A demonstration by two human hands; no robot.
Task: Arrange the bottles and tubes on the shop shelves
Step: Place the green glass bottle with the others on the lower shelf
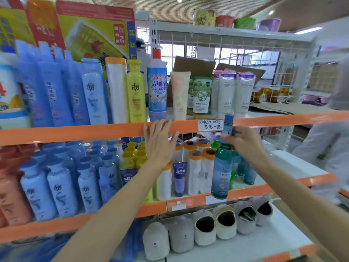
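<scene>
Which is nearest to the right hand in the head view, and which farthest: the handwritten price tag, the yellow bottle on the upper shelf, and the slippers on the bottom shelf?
From the right hand:
1. Price tag, just up-left on the orange shelf edge.
2. Slippers, below on the bottom shelf.
3. Yellow bottle, far left on the upper shelf.

Left forearm (117,201) hides the yellow bottles (132,156); far-left bottles (11,91) blurred, edge-cut

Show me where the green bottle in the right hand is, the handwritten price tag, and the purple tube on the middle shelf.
green bottle (221,171), head view, on its blue label.
handwritten price tag (210,124), head view, centre of the white paper.
purple tube (179,178), head view, middle of its body.
</scene>
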